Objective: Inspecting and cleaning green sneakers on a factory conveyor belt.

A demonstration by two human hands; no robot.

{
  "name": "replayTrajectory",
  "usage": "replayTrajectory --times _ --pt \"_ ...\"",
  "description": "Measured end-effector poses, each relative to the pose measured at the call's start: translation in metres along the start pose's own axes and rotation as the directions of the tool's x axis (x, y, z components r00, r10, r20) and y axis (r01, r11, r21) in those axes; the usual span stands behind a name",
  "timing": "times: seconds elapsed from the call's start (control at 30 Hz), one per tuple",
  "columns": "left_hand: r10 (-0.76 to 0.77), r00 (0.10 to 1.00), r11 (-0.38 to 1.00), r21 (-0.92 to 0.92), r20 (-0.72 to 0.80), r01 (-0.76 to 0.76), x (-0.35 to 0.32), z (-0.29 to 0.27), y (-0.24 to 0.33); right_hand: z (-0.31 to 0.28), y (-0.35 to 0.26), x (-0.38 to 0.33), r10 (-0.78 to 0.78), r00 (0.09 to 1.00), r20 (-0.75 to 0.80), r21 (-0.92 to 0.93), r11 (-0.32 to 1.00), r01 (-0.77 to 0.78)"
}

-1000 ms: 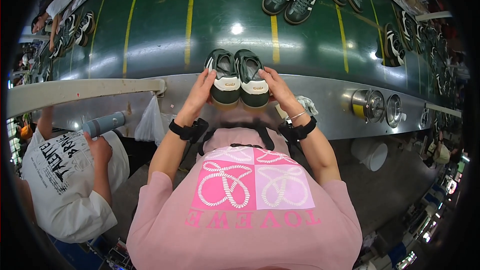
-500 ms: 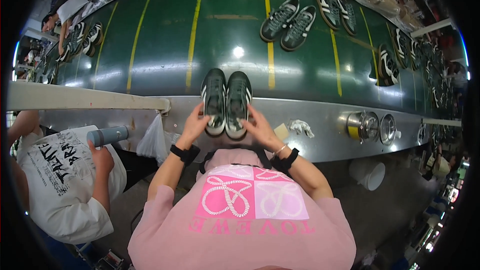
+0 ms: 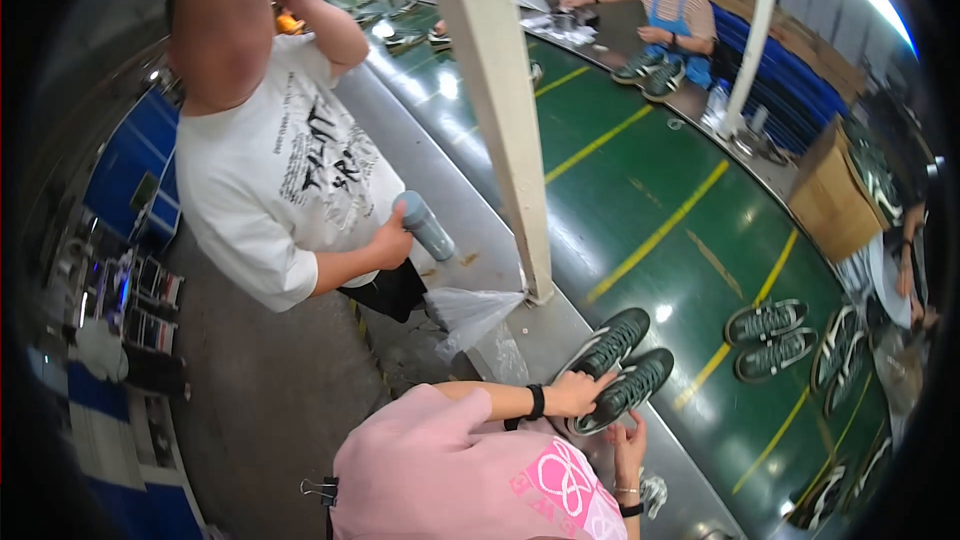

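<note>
A pair of dark green sneakers with white stripes lies side by side at the belt's near edge, the left sneaker (image 3: 612, 340) against the right sneaker (image 3: 635, 392). At their heels, my left hand (image 3: 578, 395) has its fingers closed at the right sneaker's collar, between the two shoes. My right hand (image 3: 628, 442) is just beside the right sneaker's heel, fingers apart and partly bent, with nothing seen in them. Black bands circle both wrists.
On my left stands a person (image 3: 290, 160) holding a grey-blue flask (image 3: 425, 225). A cream post (image 3: 495, 120) rises from the metal ledge, a plastic bag (image 3: 470, 315) by its foot. More sneakers (image 3: 770, 340) lie on the green belt (image 3: 650, 210). Across it sits another person (image 3: 680, 10).
The view has swung left, bringing the person with the flask fully into sight. My right hand has come away from the right sneaker's heel; my left hand stays at the pair.
</note>
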State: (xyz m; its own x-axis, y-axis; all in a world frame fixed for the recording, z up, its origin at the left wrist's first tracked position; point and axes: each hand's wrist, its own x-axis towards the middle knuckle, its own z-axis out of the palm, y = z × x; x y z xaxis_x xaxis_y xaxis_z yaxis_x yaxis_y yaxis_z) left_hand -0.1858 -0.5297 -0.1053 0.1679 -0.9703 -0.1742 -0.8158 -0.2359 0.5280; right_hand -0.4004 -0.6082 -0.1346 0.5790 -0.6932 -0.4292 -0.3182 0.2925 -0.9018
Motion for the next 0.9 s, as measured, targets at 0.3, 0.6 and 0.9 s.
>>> replayTrajectory --times 0.3,0.6,0.9 --pt "-0.037 0.993 0.994 -0.104 -0.110 0.025 0.071 -0.061 0.003 -0.027 -0.006 0.026 0.048 0.999 -0.019 0.032 0.998 -0.047" --pt "0.012 0.694 0.993 -0.073 -0.720 -0.092 0.217 -0.173 0.011 -0.037 -0.009 0.037 0.065 0.998 -0.013 0.081 0.995 -0.064" --pt "0.117 0.991 0.941 -0.327 0.059 -0.091 0.145 -0.052 -0.006 -0.142 0.013 0.124 -0.249 0.958 -0.144 -0.354 0.917 0.185"
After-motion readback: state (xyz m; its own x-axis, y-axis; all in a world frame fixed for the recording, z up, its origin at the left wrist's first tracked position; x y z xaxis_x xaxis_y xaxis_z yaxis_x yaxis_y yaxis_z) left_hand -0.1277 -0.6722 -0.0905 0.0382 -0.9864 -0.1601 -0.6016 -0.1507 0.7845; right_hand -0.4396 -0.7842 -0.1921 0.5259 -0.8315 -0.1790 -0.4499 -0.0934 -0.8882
